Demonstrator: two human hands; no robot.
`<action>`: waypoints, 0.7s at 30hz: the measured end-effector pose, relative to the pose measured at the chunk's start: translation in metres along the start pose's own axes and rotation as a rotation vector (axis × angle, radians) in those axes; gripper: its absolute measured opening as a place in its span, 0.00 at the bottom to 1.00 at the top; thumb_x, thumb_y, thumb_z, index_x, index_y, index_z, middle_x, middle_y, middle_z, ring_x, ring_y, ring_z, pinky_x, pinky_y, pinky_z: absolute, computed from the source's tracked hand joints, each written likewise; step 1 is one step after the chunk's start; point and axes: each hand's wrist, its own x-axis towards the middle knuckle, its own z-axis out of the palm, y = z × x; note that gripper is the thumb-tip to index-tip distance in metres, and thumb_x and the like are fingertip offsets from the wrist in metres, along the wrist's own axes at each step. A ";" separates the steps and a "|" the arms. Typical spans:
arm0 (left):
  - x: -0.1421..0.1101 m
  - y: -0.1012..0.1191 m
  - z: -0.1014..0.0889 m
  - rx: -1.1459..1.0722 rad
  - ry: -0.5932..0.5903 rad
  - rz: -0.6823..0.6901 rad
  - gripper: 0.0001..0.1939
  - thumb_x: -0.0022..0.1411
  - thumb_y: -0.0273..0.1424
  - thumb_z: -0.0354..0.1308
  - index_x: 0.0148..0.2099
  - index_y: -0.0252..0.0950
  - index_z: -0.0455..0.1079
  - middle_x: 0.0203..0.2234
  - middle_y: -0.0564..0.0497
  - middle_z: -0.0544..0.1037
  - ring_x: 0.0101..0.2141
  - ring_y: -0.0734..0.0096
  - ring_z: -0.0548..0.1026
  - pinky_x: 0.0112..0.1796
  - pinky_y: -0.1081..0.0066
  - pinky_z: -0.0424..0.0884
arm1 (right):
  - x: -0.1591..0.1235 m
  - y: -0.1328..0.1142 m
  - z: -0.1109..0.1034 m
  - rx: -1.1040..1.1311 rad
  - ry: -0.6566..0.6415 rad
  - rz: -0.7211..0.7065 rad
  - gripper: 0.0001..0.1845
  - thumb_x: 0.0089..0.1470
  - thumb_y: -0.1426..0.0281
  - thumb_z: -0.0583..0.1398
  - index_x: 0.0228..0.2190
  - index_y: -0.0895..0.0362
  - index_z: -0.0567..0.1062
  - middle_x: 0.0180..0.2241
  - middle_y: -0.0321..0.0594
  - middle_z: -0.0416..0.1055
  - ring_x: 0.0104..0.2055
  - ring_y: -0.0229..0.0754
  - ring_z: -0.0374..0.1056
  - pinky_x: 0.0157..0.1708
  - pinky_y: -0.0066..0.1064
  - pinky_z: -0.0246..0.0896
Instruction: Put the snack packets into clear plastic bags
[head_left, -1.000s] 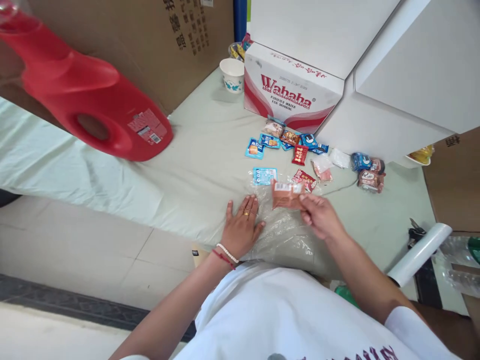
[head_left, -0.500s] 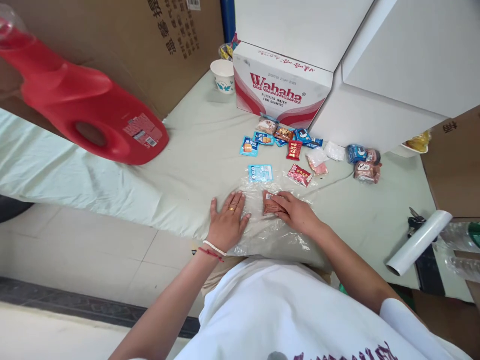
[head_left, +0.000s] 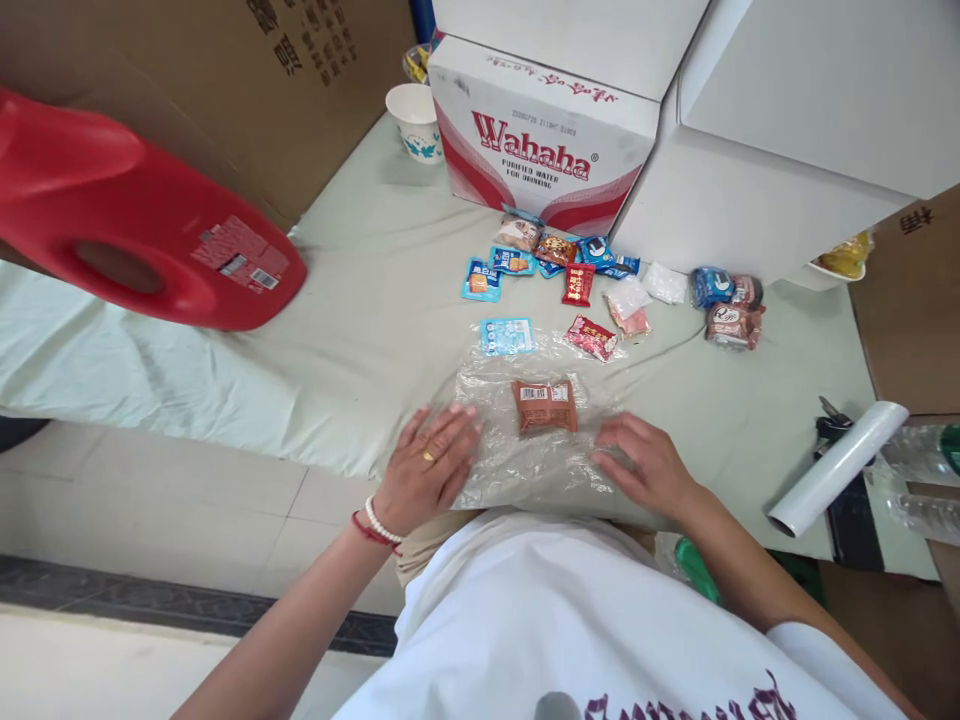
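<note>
A brown snack packet [head_left: 545, 407] with a barcode lies on a sheet of clear plastic film [head_left: 525, 468] at the table's front edge. My left hand [head_left: 431, 460] rests palm down at the film's left edge, fingers stretched out, holding nothing. To the right of the packet, my right hand [head_left: 645, 462] is open and apart from it, its fingers over the film's right side. Just beyond the film are a light blue packet [head_left: 506, 337] and a red packet [head_left: 591, 338]. A pink-and-white packet [head_left: 628, 306] lies farther right.
Several snack packets [head_left: 556, 250] lie before the Wahaha carton [head_left: 544, 150]. A paper cup [head_left: 417, 125] stands left of it. A large red jug [head_left: 150, 220] is at the left. More snacks [head_left: 733, 325], a white roll [head_left: 838, 470] and plastic bottles [head_left: 926, 450] are at the right.
My right hand has let go of the brown packet and drawn back to the right. The packet now lies alone on the film. My left hand has slid slightly left and nearer me.
</note>
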 end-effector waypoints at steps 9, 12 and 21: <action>-0.020 -0.015 -0.016 -0.287 -0.316 0.093 0.14 0.72 0.29 0.48 0.46 0.41 0.76 0.59 0.45 0.76 0.65 0.62 0.67 0.67 0.52 0.57 | -0.057 0.018 0.015 0.142 -0.051 0.044 0.09 0.68 0.68 0.55 0.40 0.50 0.76 0.42 0.45 0.76 0.44 0.48 0.72 0.45 0.44 0.70; 0.000 -0.019 -0.031 -0.439 -0.316 -0.132 0.16 0.73 0.36 0.46 0.46 0.40 0.76 0.49 0.44 0.82 0.54 0.62 0.77 0.57 0.60 0.71 | -0.044 0.020 -0.004 0.253 -0.108 0.174 0.11 0.69 0.62 0.54 0.37 0.51 0.74 0.36 0.42 0.76 0.39 0.46 0.72 0.42 0.39 0.69; 0.090 -0.041 -0.024 -0.320 -0.201 -0.393 0.17 0.66 0.41 0.48 0.33 0.38 0.71 0.30 0.49 0.77 0.32 0.66 0.73 0.36 0.69 0.67 | 0.044 0.063 -0.044 0.046 -0.048 0.445 0.12 0.62 0.61 0.55 0.34 0.54 0.74 0.29 0.37 0.74 0.31 0.42 0.67 0.33 0.31 0.60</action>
